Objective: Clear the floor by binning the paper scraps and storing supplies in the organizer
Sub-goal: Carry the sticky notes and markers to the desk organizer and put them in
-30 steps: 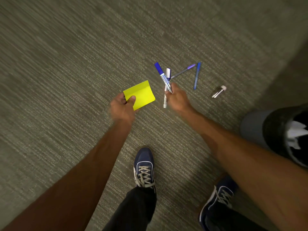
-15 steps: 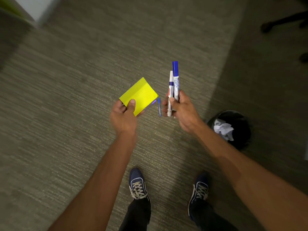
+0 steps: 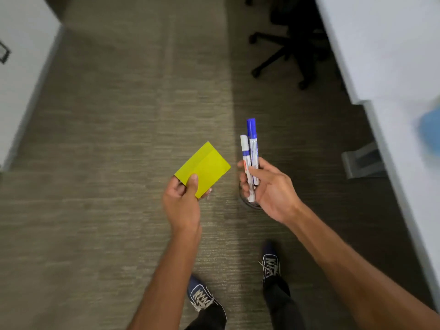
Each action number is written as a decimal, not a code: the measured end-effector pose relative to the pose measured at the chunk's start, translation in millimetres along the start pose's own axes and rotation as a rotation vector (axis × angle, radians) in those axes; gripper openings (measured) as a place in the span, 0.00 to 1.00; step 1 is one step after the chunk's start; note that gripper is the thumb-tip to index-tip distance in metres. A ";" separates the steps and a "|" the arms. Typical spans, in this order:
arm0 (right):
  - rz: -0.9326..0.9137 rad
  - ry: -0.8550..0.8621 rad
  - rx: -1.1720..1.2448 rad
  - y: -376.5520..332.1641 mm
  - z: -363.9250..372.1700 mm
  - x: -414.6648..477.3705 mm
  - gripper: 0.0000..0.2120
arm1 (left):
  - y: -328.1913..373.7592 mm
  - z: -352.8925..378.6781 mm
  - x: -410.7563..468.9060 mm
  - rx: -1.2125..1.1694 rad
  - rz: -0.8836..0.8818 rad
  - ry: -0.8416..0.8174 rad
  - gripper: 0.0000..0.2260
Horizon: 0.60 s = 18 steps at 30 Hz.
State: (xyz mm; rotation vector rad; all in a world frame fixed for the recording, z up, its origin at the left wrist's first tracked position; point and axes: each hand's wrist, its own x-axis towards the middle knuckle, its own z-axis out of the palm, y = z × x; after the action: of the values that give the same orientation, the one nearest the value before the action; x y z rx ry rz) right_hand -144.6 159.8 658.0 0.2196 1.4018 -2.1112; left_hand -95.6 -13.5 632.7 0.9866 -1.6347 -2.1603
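- Head view: the left hand [image 3: 182, 201] is held out over the grey carpet floor [image 3: 107, 163], its fingers and thumb clamped on the lower corner of a yellow sticky-note pad [image 3: 204, 169]. The pad is tilted like a diamond, with a fold line or step showing across its top face.
- The right hand [image 3: 271, 189] is just to the right of the pad and apart from it. Its fingers are closed around two markers [image 3: 250, 163] that stand nearly upright, side by side and touching.
- The taller marker [image 3: 252, 139] has a blue cap at the top; the shorter one [image 3: 244, 148] beside it has a white end and a blue band. Their lower ends poke out below the fingers.
- Behind the right hand, a round dark rim [image 3: 247, 203] shows on the floor; most of it is hidden and what it is cannot be told.
- Two blue shoes with white laces, the left shoe [image 3: 200, 296] and the right shoe [image 3: 270, 265], stand on the carpet below the forearms, with dark trouser legs above them.
- A white bench [image 3: 381, 44] runs along the right edge, with a blurred blue thing [image 3: 429, 129] on it. The black wheeled base of an office chair [image 3: 285, 51] sits under it.
- A white surface [image 3: 21, 55] fills the upper left corner.
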 end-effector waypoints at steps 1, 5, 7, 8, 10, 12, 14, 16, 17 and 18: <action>-0.015 0.027 0.013 -12.5 -5.4 -13.9 0.11 | 9.3 13.3 -11.3 0.015 -0.001 -0.036 0.09; -0.091 0.151 0.026 -57.8 -34.6 -68.6 0.19 | 38.1 67.6 -59.4 0.072 -0.022 -0.176 0.08; -0.122 0.196 0.017 -78.3 -54.3 -92.3 0.20 | 47.9 96.5 -84.3 0.101 -0.029 -0.222 0.07; -0.136 0.220 0.010 -88.1 -64.5 -103.3 0.19 | 51.7 111.4 -96.2 0.115 -0.036 -0.246 0.07; -0.169 0.258 0.011 -107.9 -87.4 -125.7 0.15 | 54.7 142.2 -119.8 0.139 -0.049 -0.298 0.07; -0.206 0.273 0.023 -129.3 -109.2 -148.7 0.12 | 56.0 172.8 -141.1 0.159 -0.050 -0.341 0.07; -0.228 0.294 0.025 -149.3 -134.5 -171.2 0.10 | 57.2 205.2 -162.6 0.154 -0.051 -0.373 0.07; -0.241 0.334 -0.022 -165.9 -161.2 -191.8 0.13 | 57.6 235.0 -183.7 0.143 -0.048 -0.396 0.07; -0.250 0.368 -0.070 -172.5 -175.0 -201.1 0.15 | 58.5 248.5 -193.6 0.143 -0.044 -0.407 0.07; -0.262 0.404 -0.124 -178.8 -188.5 -209.9 0.16 | 59.0 262.0 -203.1 0.145 -0.040 -0.418 0.07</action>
State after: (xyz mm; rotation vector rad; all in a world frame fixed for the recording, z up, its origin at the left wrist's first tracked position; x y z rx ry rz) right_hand -106.8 454.9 809.9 0.4544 1.8785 -2.2645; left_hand -127.3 279.1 796.2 0.6321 -1.9922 -2.4255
